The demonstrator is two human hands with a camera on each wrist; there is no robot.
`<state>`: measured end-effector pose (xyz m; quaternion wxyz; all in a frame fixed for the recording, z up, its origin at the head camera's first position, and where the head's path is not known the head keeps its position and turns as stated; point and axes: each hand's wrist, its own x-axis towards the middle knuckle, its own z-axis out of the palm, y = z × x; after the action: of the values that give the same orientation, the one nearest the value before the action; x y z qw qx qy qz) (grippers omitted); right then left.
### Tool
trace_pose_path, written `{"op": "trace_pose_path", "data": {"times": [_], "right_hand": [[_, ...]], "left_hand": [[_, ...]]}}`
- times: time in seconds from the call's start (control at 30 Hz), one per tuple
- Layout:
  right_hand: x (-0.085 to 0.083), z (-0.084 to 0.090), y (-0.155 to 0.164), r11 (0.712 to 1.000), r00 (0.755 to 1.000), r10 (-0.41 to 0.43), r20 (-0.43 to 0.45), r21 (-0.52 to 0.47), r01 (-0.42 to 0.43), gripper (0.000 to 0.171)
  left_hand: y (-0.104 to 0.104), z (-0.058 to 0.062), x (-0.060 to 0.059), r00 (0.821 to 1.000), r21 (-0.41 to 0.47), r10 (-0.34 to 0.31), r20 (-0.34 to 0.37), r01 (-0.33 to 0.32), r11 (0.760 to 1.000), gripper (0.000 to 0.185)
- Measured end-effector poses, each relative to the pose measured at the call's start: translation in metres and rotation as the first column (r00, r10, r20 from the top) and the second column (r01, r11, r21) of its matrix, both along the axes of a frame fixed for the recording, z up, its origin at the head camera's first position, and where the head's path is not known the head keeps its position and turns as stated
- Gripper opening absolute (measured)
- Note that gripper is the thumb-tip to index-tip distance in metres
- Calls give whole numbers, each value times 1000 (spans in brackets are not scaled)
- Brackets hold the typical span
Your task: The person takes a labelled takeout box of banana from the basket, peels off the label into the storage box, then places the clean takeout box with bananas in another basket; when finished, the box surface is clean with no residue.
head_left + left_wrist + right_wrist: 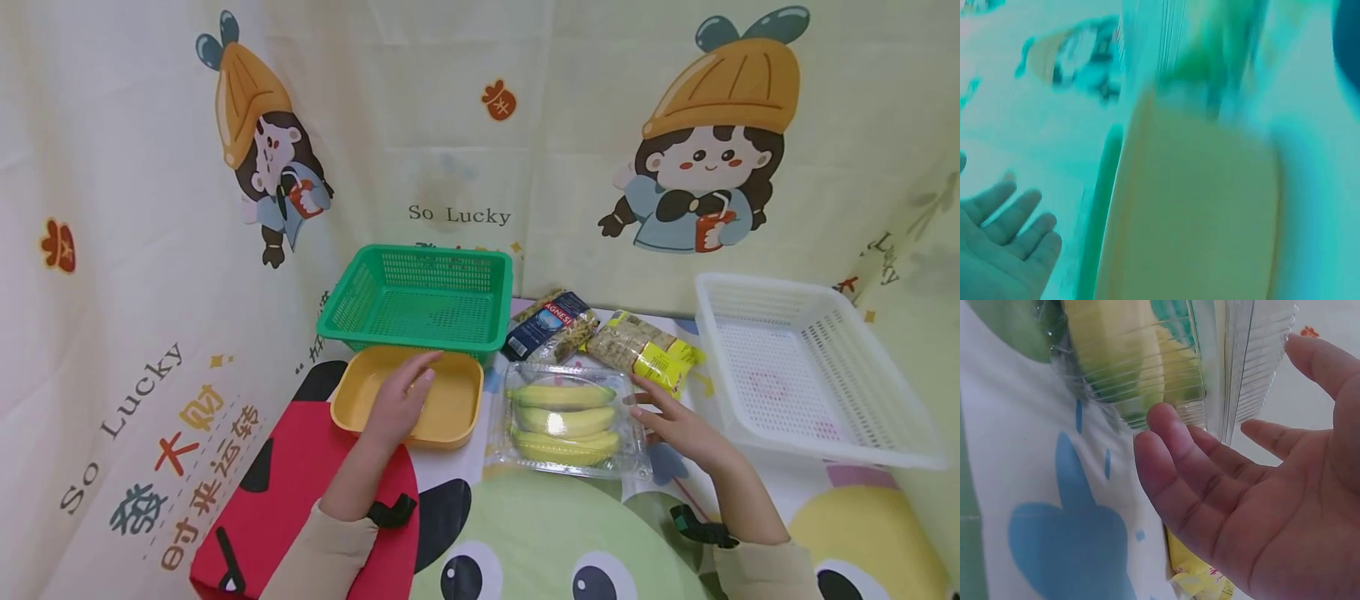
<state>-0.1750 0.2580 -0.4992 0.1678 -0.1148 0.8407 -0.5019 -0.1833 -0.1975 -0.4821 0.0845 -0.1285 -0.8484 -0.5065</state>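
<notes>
A clear plastic clamshell box (491,454) with several bananas (566,421) inside lies on the table in the head view. At its right side is my right hand (678,425), fingers spread. In the right wrist view, this hand's fingertips (1155,456) are right at the box's ribbed wall (1147,375). My left hand (400,404) is over the yellow tray (450,429), holding nothing. Its fingers look extended and slightly apart in the left wrist view, beside the tray (1200,206).
Behind the yellow tray stands a green basket (420,308). A bag labelled AGNESI (551,325) and a yellow-labelled bag (641,346) lie behind the clamshell. On the right is a white basket (780,375). A printed cloth (465,167) hangs at the back.
</notes>
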Motion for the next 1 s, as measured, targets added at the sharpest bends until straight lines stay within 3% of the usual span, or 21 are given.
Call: {"op": "trace_pose_path", "data": {"times": [0.07, 0.2, 0.33, 0.47, 0.63, 0.77, 1.0], "right_hand": [[0, -1, 0, 1000, 1000, -6, 1, 2, 6, 69], [0, -2, 1, 1000, 1000, -12, 8, 1, 12, 70], [0, -2, 1, 1000, 1000, -16, 24, 5, 16, 72], [-1, -3, 0, 1000, 999, -17, 40, 7, 17, 73], [-2, -6, 0, 1000, 999, -9, 44, 8, 8, 74], [-2, -9, 0, 1000, 998, -7, 55, 3, 7, 74], [-2, -14, 0, 1000, 996, -12, 89, 4, 12, 74]], "left_hand": [[22, 0, 0, 995, 91, -54, 85, 46, 995, 41], [66, -5, 4, 972, 231, -145, 184, 100, 968, 44], [96, -14, 8, 954, 259, -217, 206, 161, 952, 51], [114, -26, 7, 961, 259, -197, 193, 144, 955, 54], [125, -39, 4, 967, 272, -129, 220, 66, 960, 58], [128, -44, 5, 966, 286, -102, 236, 31, 958, 60], [126, -49, 5, 968, 280, -99, 230, 31, 959, 60]]}}
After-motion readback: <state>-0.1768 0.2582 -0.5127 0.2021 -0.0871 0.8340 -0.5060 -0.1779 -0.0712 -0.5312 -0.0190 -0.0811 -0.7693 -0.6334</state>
